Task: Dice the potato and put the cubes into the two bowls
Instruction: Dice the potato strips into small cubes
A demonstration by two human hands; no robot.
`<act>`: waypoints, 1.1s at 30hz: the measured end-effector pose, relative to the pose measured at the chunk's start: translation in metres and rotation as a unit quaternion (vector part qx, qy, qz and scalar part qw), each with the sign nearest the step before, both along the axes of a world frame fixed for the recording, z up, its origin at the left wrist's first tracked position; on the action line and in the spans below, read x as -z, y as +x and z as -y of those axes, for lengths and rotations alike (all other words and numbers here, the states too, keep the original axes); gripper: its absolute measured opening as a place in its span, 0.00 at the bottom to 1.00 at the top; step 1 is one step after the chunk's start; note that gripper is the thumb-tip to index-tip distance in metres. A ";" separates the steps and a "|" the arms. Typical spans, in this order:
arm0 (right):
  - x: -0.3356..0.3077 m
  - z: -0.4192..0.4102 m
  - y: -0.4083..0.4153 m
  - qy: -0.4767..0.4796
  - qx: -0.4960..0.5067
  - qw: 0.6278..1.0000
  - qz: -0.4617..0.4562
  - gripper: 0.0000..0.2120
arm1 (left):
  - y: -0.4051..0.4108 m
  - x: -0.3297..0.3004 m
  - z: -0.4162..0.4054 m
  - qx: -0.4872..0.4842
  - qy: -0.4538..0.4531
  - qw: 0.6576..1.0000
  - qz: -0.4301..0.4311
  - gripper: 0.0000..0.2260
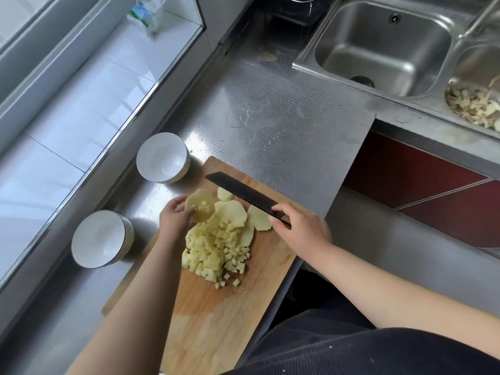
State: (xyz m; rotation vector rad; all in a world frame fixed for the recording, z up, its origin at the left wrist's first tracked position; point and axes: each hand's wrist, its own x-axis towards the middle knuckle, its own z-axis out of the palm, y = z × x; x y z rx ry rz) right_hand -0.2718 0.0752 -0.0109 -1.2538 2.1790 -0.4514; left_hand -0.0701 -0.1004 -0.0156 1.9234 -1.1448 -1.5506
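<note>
Left hand pinches a potato slice lifted at the board's far left; right hand grips the knife, blade running far-left across remaining slices. Cubes lie nearer; both bowls sit left, unfilled.

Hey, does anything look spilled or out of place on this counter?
Mostly tidy. A few small potato cubes have strayed from the pile of diced potato on the wooden cutting board, and water droplets sit on the steel counter.
</note>
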 end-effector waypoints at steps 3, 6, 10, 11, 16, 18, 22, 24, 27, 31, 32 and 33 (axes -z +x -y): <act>0.005 -0.004 0.005 -0.026 -0.025 0.999 -0.029 0.19 | 0.002 -0.001 -0.003 -0.086 0.062 0.993 -0.048 0.14; 0.007 -0.006 0.015 -0.042 -0.060 0.995 -0.066 0.21 | 0.003 -0.003 -0.006 -0.112 0.078 0.989 -0.062 0.13; 0.011 -0.007 0.025 -0.055 -0.066 0.994 -0.071 0.21 | 0.009 -0.005 -0.009 -0.127 0.094 0.983 -0.091 0.14; 0.012 -0.009 0.026 -0.060 -0.063 0.994 -0.071 0.21 | 0.011 -0.005 -0.010 -0.123 0.096 0.983 -0.096 0.14; 0.014 -0.016 0.028 -0.073 -0.087 0.989 -0.093 0.21 | 0.021 -0.001 -0.021 -0.132 0.089 0.981 -0.111 0.15; 0.014 -0.019 0.029 -0.074 -0.099 0.985 -0.119 0.21 | 0.025 -0.002 -0.024 -0.141 0.086 0.979 -0.123 0.16; 0.020 -0.030 0.032 -0.084 -0.091 0.976 -0.182 0.23 | 0.034 -0.007 -0.024 -0.145 0.049 0.982 -0.113 0.13; 0.021 -0.035 0.034 -0.082 -0.082 0.973 -0.198 0.23 | 0.037 -0.011 -0.024 -0.152 0.028 0.981 -0.121 0.12; 0.022 -0.041 0.038 -0.083 -0.057 0.978 -0.184 0.21 | 0.038 -0.015 -0.026 -0.138 0.004 0.983 -0.124 0.14; 0.016 -0.046 0.047 -0.081 -0.029 0.988 -0.127 0.19 | 0.044 -0.015 -0.034 -0.133 0.014 0.981 -0.138 0.17; 0.015 -0.046 0.048 -0.076 -0.023 0.990 -0.116 0.19 | 0.047 -0.015 -0.036 -0.136 0.017 0.980 -0.142 0.17; 0.013 -0.046 0.049 -0.072 -0.017 0.991 -0.108 0.20 | 0.051 -0.015 -0.038 -0.138 0.019 0.979 -0.146 0.17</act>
